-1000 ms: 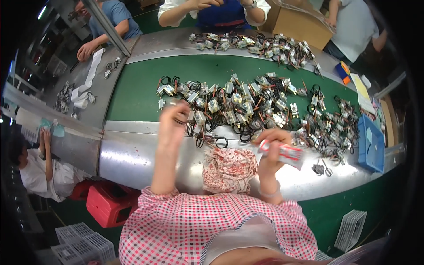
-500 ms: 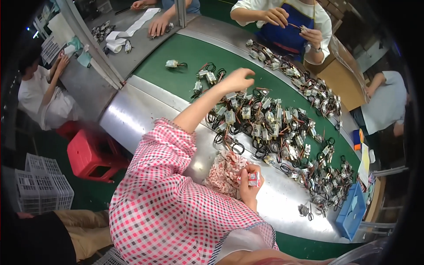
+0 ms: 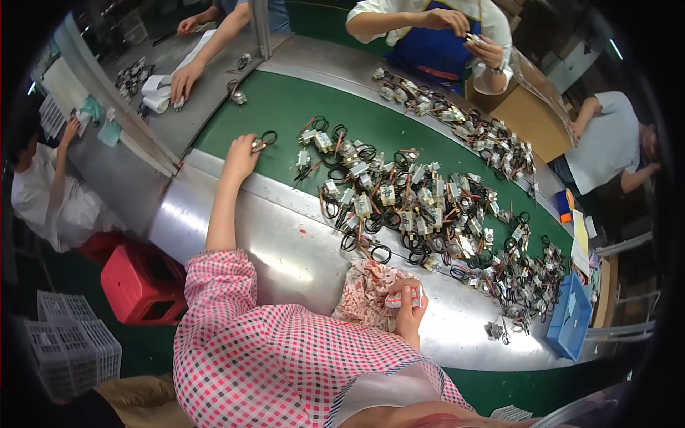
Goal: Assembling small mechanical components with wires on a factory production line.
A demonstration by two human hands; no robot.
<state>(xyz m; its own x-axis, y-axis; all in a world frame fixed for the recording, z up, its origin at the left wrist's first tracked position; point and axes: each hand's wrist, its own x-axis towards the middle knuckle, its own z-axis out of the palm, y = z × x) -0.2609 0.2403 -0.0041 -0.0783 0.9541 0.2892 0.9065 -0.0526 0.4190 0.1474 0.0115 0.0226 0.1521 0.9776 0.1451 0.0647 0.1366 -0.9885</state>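
Note:
My left hand (image 3: 241,158) is stretched out over the left end of the green belt (image 3: 214,132). Its fingers are closed on a small metal part with a coiled black cable (image 3: 262,141). Close to my body, my right hand (image 3: 409,307) grips a small white-and-red packet (image 3: 404,297). Under and beside that hand lies a crumpled, red-patterned cloth (image 3: 360,291). To the right of my left hand spreads a big pile of similar cabled metal parts (image 3: 407,203). One more such part (image 3: 238,95) rests alone beyond my left hand.
Opposite, a person in a blue apron (image 3: 432,46) handles a small part behind another row of parts (image 3: 457,118). A co-worker's hand (image 3: 187,82) is on the grey table at left. A blue tray (image 3: 571,317) stands at right; a red stool (image 3: 139,285) is at lower left.
My left hand has swung left from above the pile to the belt's left end, where it now holds a cabled part. My right hand stays with the packet at the cloth. The view has shifted slightly.

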